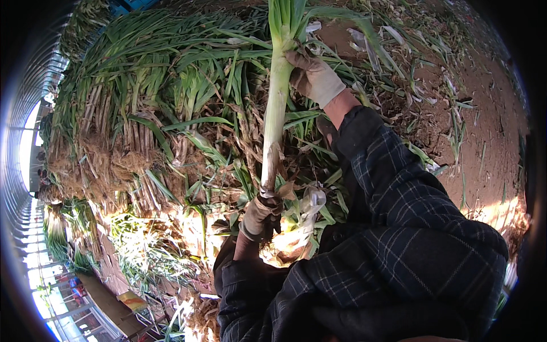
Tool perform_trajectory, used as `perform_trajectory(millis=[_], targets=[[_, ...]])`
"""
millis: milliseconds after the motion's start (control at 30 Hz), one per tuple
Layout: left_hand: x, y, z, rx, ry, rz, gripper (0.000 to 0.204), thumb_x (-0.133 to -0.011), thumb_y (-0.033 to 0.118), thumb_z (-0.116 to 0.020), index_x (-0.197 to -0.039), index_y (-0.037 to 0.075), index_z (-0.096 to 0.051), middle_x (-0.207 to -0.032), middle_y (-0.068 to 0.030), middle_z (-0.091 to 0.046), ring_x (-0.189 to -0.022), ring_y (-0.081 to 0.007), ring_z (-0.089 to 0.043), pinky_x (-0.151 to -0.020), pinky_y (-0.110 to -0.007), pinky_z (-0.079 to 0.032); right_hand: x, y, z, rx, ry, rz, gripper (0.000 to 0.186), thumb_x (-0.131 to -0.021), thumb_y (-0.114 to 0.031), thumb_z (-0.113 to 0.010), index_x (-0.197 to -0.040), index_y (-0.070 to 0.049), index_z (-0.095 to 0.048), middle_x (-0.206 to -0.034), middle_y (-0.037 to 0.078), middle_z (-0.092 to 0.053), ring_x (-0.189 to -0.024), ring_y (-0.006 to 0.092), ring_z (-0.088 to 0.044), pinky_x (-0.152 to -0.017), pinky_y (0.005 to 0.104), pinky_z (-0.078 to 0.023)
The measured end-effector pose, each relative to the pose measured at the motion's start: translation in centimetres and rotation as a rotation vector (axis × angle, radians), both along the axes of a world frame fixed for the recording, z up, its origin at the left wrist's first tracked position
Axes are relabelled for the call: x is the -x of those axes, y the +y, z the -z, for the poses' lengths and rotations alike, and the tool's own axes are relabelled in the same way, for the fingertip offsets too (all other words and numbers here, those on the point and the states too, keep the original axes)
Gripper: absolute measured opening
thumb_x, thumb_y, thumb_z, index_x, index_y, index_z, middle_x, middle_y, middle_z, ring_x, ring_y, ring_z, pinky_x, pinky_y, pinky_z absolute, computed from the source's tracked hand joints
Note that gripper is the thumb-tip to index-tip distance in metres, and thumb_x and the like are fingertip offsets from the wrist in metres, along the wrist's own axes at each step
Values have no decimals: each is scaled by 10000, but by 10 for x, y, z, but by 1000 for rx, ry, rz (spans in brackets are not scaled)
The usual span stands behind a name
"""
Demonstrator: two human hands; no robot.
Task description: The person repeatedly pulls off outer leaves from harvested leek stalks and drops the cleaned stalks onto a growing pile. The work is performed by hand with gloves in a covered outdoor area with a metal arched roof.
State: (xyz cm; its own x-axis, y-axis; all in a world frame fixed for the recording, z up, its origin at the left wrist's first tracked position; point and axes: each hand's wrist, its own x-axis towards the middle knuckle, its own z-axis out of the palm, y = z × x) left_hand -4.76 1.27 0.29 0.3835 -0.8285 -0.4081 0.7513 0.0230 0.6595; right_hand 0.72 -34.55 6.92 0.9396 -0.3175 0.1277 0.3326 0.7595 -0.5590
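Note:
A thick leek [276, 108] stands almost upright in front of me, its pale stalk below and green leaves above. My left hand [262, 219], in a dirty work glove, is closed round the root end. Some roots hang below that hand. My right hand [314, 78], in a pale, stained glove, is closed at the top of the stalk, just under where the leaves spread. Its fingertips are against the stalk's right side, and part of the grip is hidden. Dry, brownish skin clings to the lower stalk.
A large heap of leeks [137, 108] with roots lies at the left. Peeled leaves and clear plastic scraps [310, 202] litter the ground around my legs. Bare brown soil [484, 137] with scattered leaves stretches to the right. A curved ribbed wall [23, 142] runs along the far left.

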Motion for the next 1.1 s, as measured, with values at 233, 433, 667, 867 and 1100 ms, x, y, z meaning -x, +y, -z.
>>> perform_trajectory(millis=[233,433,667,867,1100], targets=[[-2,1,-11,-52,-11,12,312,-780,277,-784,-795,78,-544,-633,14,-504,-514,-116,-491,-441,-253,-418,-10,-7,19,-5,24,55,355,-897,-96,-679,-1236,-62,-579,-1155,55,-644,-1016,240,-644,-873,403,-521],[-1,5,-31,-152,-168,-106,265,-884,288,-689,-916,53,-572,-674,22,-519,-537,-78,-484,-398,-223,-426,5,0,7,1745,229,482,499,-939,48,-478,-1410,-114,-444,-1069,60,-685,-957,214,-657,-826,374,-554],[-19,8,-30,-273,-513,-217,265,-896,321,-690,-886,66,-621,-688,30,-548,-537,-69,-503,-405,-227,-408,17,57,9,1175,-142,-127,358,-986,-254,-515,-1311,-105,-521,-1022,99,-632,-978,230,-629,-786,364,-555],[-26,25,-4,-377,-422,-321,139,-893,172,-666,-900,41,-620,-735,1,-612,-585,-99,-581,-524,-222,-459,38,157,60,1422,-481,-822,389,-960,-289,-550,-1246,-26,-541,-1147,140,-590,-1105,278,-576,-997,412,-472],[-25,19,5,-219,-700,-227,242,-953,155,-612,-1106,-28,-649,-973,-50,-701,-851,-107,-633,-738,-260,-519,86,191,25,1577,-476,-1071,347,-865,-259,-675,-1156,-75,-637,-1054,95,-654,-1008,251,-594,-917,381,-449]])
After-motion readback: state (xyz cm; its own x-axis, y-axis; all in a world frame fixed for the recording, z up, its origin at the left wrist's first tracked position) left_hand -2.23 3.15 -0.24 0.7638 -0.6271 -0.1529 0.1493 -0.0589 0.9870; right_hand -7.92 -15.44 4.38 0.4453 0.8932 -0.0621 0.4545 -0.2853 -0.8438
